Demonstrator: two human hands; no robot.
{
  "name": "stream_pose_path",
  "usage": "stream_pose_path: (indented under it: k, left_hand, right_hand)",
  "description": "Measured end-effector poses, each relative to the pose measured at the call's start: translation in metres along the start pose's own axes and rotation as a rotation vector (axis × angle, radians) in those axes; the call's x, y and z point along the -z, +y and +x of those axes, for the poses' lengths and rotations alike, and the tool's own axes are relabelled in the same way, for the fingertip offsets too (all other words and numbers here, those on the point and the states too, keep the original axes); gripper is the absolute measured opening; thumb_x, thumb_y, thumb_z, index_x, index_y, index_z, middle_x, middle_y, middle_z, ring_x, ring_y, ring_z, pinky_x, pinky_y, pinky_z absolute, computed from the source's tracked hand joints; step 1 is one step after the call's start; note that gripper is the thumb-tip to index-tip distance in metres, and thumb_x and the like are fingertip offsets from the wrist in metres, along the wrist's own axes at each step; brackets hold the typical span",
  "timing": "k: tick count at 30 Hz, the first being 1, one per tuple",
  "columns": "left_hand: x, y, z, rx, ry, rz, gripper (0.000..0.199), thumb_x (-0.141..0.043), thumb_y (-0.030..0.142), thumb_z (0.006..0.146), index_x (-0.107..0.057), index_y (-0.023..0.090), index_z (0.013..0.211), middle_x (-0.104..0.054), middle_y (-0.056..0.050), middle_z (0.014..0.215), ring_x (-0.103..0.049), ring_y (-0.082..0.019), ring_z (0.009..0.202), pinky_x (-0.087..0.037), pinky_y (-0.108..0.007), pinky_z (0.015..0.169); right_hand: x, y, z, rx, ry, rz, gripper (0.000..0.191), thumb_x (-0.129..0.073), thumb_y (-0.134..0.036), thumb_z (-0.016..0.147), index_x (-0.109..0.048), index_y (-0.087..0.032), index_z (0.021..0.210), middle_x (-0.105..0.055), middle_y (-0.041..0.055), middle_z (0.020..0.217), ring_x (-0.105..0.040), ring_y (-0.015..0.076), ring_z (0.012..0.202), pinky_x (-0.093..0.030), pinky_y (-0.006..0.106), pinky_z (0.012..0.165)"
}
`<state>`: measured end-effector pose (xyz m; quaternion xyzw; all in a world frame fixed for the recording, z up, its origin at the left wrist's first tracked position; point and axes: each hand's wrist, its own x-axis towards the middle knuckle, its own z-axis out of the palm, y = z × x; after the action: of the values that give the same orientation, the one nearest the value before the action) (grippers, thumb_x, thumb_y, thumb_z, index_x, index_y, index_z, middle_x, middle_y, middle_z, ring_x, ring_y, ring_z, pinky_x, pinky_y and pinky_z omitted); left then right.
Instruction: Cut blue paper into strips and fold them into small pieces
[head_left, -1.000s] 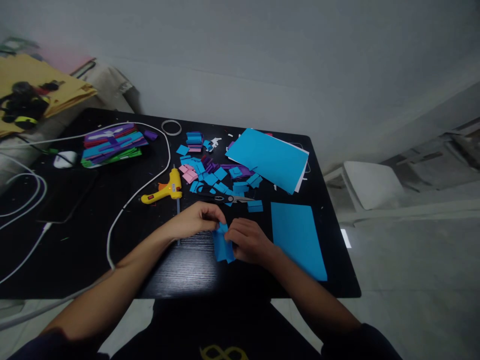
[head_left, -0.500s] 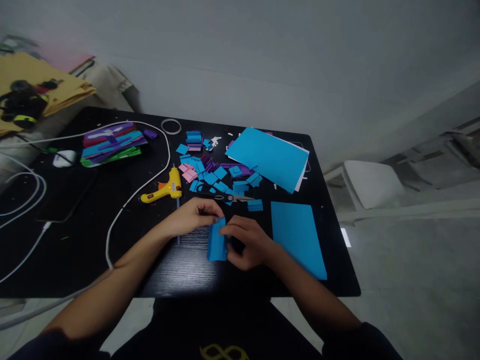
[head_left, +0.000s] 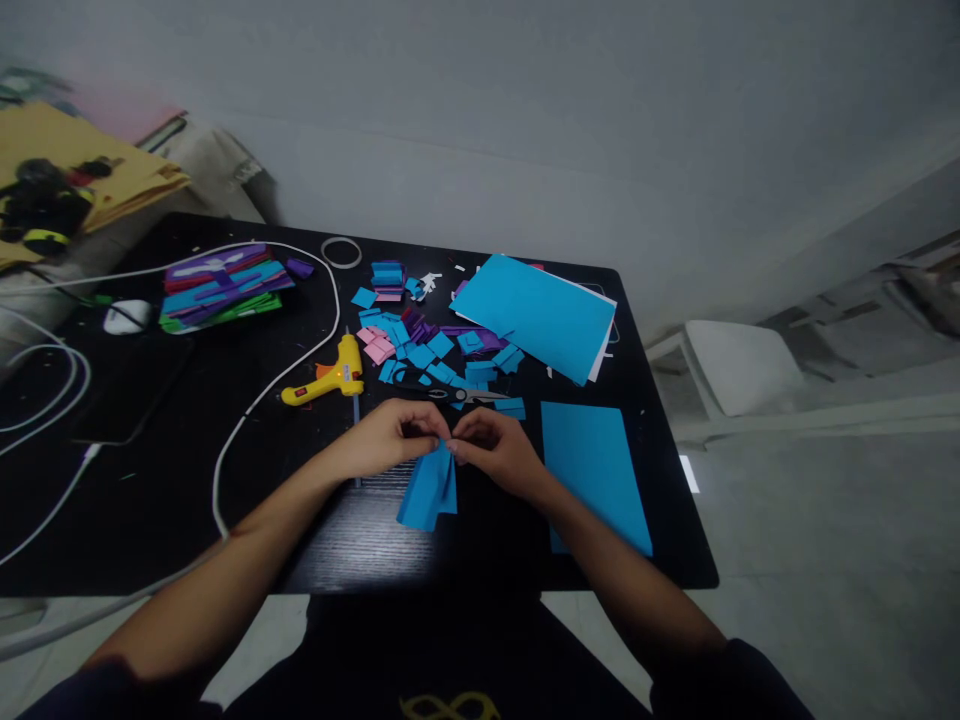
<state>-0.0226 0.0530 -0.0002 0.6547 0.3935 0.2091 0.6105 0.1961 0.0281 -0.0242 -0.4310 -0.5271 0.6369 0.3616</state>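
A folded piece of blue paper hangs over the near part of the black table, its lower end spread into flaps. My left hand pinches its top edge between thumb and fingers. Right beside it, my right hand has its thumb and fingertips closed on the same top edge. Behind my hands lie scissors with dark handles and several small blue pieces. A yellow glue gun rests to the left, and a blue sheet lies flat to the right.
A white cable curves across the table's left side, near a dark phone and a colourful paper stack. A large blue sheet sits at the back right. Beyond the table's right edge stands a white chair.
My right hand has moved up to the paper's top edge, close to my left hand. The paper's lower end has swung left and its flaps have spread.
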Motion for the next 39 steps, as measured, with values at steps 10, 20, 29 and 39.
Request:
stream_pose_path:
  k: [10,20,29,39]
  left_hand:
    - [-0.005,0.001,0.001,-0.039,0.111,0.081,0.010,-0.068,0.024,0.085,-0.066,0.018,0.092,-0.065,0.003,0.075,-0.061,-0.013,0.069,-0.048,-0.024,0.065]
    - [-0.005,0.002,-0.002,-0.074,0.132,0.204,0.012,-0.065,0.017,0.084,-0.065,0.020,0.096,-0.070,0.001,0.084,-0.067,-0.016,0.078,-0.051,-0.027,0.073]
    - [-0.006,0.002,-0.002,-0.072,0.117,0.198,0.013,-0.065,0.024,0.086,-0.065,0.020,0.098,-0.069,0.001,0.083,-0.067,-0.016,0.078,-0.052,-0.028,0.072]
    - [-0.005,-0.002,0.000,-0.033,0.256,0.256,0.046,-0.064,0.021,0.083,-0.053,0.022,0.127,-0.071,-0.008,0.115,-0.070,-0.020,0.091,-0.054,-0.030,0.071]
  right_hand:
    - [0.003,-0.001,0.005,-0.116,-0.013,0.065,0.031,-0.089,-0.041,0.072,-0.070,-0.018,0.079,-0.071,-0.0009,0.067,-0.067,0.0135,0.061,-0.056,0.027,0.062]
    - [0.002,0.000,0.007,-0.090,0.008,0.041,0.027,-0.084,-0.040,0.075,-0.067,-0.018,0.079,-0.067,-0.0031,0.065,-0.062,0.0117,0.056,-0.052,0.024,0.054]
    - [0.002,0.001,0.007,-0.126,0.044,0.031,0.021,-0.078,-0.037,0.077,-0.069,-0.018,0.079,-0.065,-0.0037,0.058,-0.061,0.0116,0.050,-0.052,0.023,0.049]
    - [0.008,0.001,0.013,-0.141,0.281,0.244,0.031,-0.086,-0.040,0.071,-0.066,-0.018,0.080,-0.071,0.0003,0.068,-0.077,0.0209,0.069,-0.067,0.034,0.067]
